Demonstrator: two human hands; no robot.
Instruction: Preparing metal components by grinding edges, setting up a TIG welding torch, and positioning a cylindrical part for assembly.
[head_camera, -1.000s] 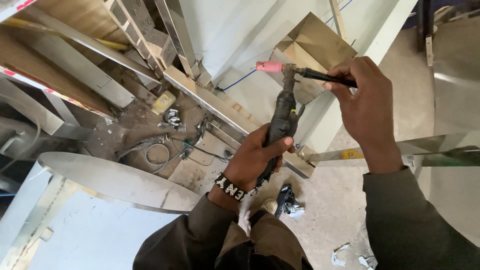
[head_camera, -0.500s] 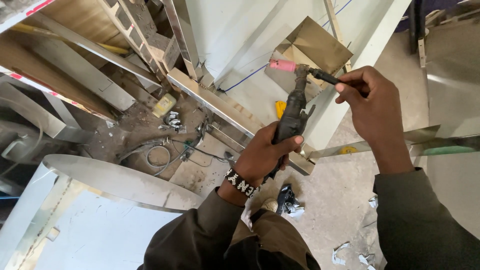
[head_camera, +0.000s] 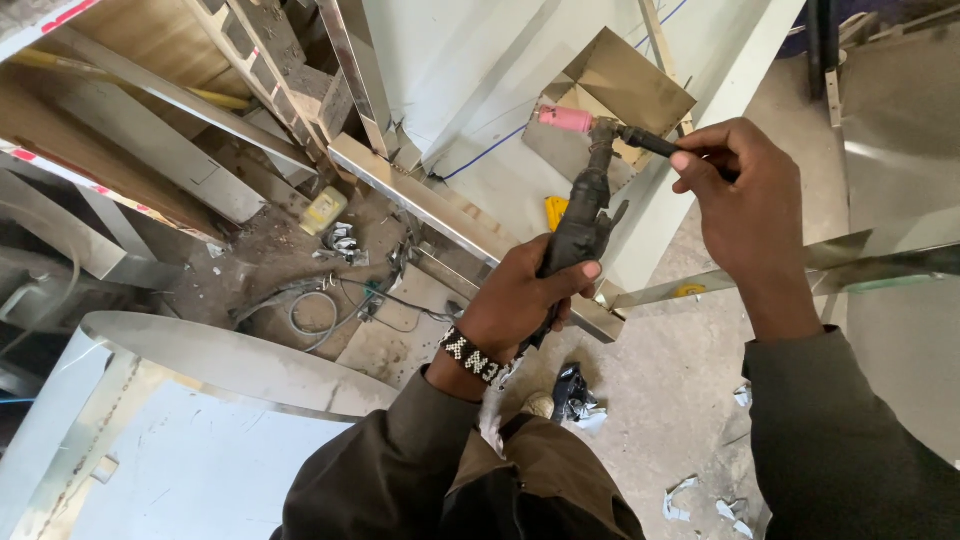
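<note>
The left hand (head_camera: 520, 300) is closed around the dark handle of a welding torch (head_camera: 585, 215), thumb laid across the front of the grip. The torch stands nearly upright out of the fist, its head turned sideways at the top. A pink ceramic nozzle (head_camera: 565, 118) projects from the head on the side away from the right hand. A beaded wristband (head_camera: 472, 355) sits on the left wrist above a brown sleeve.

The right hand (head_camera: 745, 205) is raised level with the torch head, fingers pinched on the black back cap (head_camera: 650, 143) that juts from the head toward it.

Behind both hands stands a white sheet-metal panel (head_camera: 450, 70) with a blue line drawn across it. A bright steel strip (head_camera: 450, 215) runs diagonally just beyond the left hand. Below the left forearm lies a curved metal sheet (head_camera: 220, 350). Scraps and a coil of wire (head_camera: 315, 315) litter the dusty floor to the outside of the left hand.
</note>
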